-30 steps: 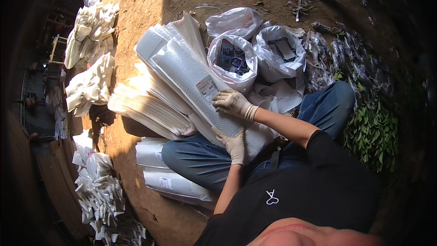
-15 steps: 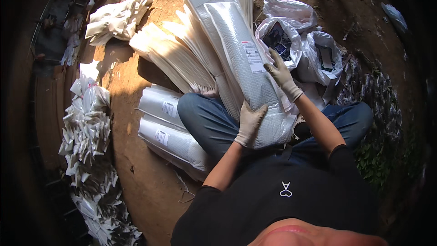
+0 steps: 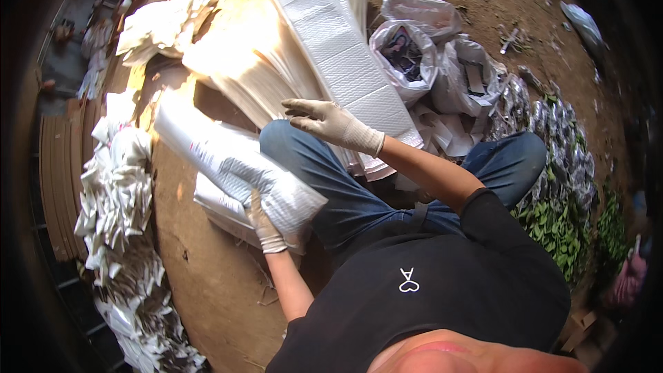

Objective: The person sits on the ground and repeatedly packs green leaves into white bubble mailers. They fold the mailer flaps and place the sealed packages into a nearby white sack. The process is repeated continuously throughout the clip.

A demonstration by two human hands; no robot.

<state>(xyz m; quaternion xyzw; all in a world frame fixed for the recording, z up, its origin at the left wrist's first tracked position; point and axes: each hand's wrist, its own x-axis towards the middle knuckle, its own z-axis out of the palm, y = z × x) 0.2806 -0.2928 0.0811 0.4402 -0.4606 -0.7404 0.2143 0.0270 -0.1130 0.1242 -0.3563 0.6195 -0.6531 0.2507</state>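
Two pale knit gloves cover my hands. My left hand point(image 3: 263, 224) holds the near end of a white bubble-wrap package point(image 3: 217, 152), glove fingers over its upper face; the package slants up and leftward from that hand, beside my bent left knee point(image 3: 280, 139). Below it, partly hidden, lie more bubble-wrap packages point(image 3: 215, 202); I cannot tell whether the held one touches them. My right hand point(image 3: 333, 126) is loosely spread, fingers stretched out to the left, above my left leg. Beyond those fingertips fans a thick stack of cream-white sheets point(image 3: 273, 76), its far part glaring in sunlight. Just beyond the back of that hand slants a long white padded sheet point(image 3: 345, 62), its near end beside my right wrist. To that hand's right stand white plastic sacks point(image 3: 449, 86), one showing dark printed pieces point(image 3: 404, 52) inside. Farther right are leafy green bundles point(image 3: 552, 235). To the left of my left hand, well apart, runs a heap of crumpled white bags point(image 3: 114, 193).
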